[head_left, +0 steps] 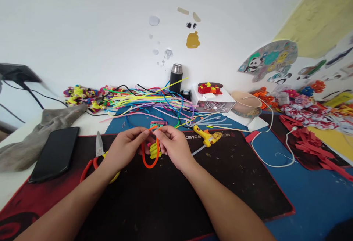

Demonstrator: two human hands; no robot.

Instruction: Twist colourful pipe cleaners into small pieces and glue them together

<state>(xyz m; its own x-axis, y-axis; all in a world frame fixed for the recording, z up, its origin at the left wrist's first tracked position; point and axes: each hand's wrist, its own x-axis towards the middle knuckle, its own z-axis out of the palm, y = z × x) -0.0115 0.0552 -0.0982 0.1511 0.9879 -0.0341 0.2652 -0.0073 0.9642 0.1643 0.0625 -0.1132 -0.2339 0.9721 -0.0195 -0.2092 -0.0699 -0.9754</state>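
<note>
An orange pipe cleaner [150, 166] hangs in a loop between my two hands, its ends brought close together at the top. My left hand [131, 143] pinches one side between thumb and fingers. On the other side my right hand [173, 144] grips it in the same way. Behind the loop lies a coiled yellow-green fuzzy piece [154, 151] on the black mat [154, 204], partly hidden by my fingers. A small pink-and-teal packet [158, 123] shows just beyond my fingertips. Scissors [99, 146] with red and yellow handles rest left of my left forearm, partly covered by it.
A yellow glue gun [206, 136] lies right of my right hand. Many coloured pipe cleaners [138, 101] are heaped at the back, near a black thermos [176, 77] and a white box [213, 101]. A phone [55, 154] lies left; red strips [309, 141] and a white cable [271, 165] lie right.
</note>
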